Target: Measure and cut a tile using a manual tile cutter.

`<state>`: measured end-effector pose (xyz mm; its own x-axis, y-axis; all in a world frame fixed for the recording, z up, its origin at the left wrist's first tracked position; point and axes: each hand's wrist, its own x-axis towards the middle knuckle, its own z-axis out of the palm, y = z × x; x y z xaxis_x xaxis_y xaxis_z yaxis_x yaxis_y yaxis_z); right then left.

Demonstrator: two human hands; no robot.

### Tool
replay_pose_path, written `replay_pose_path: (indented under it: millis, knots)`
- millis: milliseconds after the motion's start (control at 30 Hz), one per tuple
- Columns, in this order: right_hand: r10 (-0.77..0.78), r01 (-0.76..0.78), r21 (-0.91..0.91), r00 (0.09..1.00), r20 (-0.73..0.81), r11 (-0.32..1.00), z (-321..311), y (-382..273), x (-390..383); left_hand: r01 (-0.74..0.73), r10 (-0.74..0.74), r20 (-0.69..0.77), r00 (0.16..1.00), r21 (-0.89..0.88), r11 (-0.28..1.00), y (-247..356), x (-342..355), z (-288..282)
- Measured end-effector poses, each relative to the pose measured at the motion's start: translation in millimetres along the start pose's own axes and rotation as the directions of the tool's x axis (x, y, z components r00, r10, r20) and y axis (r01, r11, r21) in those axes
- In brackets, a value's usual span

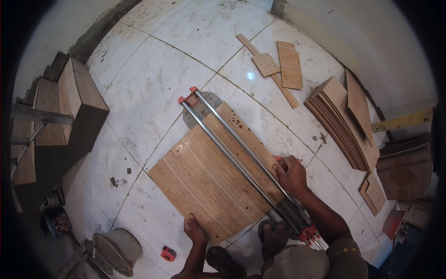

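head view: the tile (200, 172) lies grain side up on the cutter (223, 122), passing beneath its two rails on the floor (139, 88). the work seems partway along: the tile looks placed, but no fresh cut can be made out across it (the pale lines may be only pattern), so cutting here looks not yet done. the left hand (195, 230) grasps the tile's near left edge, thumb uppermost; the right hand (291, 174) is beside the rails, its fingers clenched about what seems a thin red stick (279, 158). elsewhere, the steps (90, 86) at the left already bear wood-look slabs, offcuts (290, 69) lie beyond the cutter, and a stack (341, 104) of ribbed pieces by the right wall looks left to use.

much is hard to tell. the left hand's lower fingers are out of sight, and whether the red stick is a pencil or a handle is unclear. the dark spots on the tile's far strip could be chips or dirt. the cutter's near end is partly lost beside a foot (274, 235), and the lower left corner, past the bucket (118, 251), fades into darkness.
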<state>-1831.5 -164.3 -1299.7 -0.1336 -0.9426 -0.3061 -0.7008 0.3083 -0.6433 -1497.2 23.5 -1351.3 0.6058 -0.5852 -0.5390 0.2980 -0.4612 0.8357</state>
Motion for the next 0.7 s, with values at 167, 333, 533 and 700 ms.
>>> replay_pose_path:
  millis: [167,333,533,700]
  knots:
    - [0.019,-0.019,0.001,1.0,0.023,1.0,0.6,3.2,-0.1,-0.033,0.033,0.009,0.999,0.003,0.999,-7.7,2.4,-5.5]
    - [0.014,-0.014,-0.003,1.0,0.017,1.0,-1.7,1.4,1.2,-0.038,0.038,0.014,0.999,0.004,0.999,-10.9,2.7,-4.8]
    - [0.013,-0.013,-0.018,1.0,-0.003,1.0,-0.9,-3.0,0.0,-0.021,0.021,0.012,1.0,-0.002,1.0,-4.8,0.8,-2.0]
    - [0.019,-0.019,0.011,0.999,-0.026,1.0,4.1,-4.6,-2.9,0.008,-0.01,0.058,0.998,0.041,0.999,4.7,5.1,-6.9]
